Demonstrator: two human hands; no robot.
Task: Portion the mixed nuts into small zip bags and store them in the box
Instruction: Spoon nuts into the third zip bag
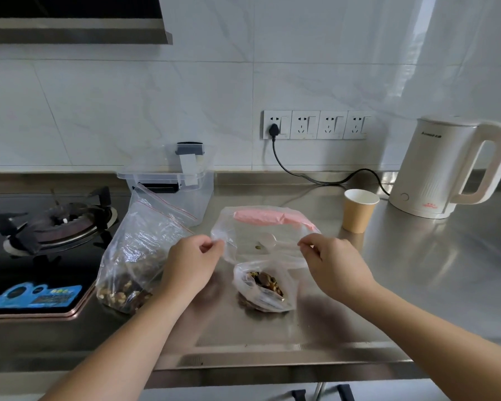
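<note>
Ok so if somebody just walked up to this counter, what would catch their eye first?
Probably the two hands, left hand and right hand, each pinching a top corner of a small zip bag with nuts in its bottom, at the counter's middle. Next, the big bag of mixed nuts slumped left of it beside the gas burner. Then the white kettle at far right, a paper cup beside it.

Left hand [189,263], right hand [334,263] raised, fingers [214,243] pinching
</note>
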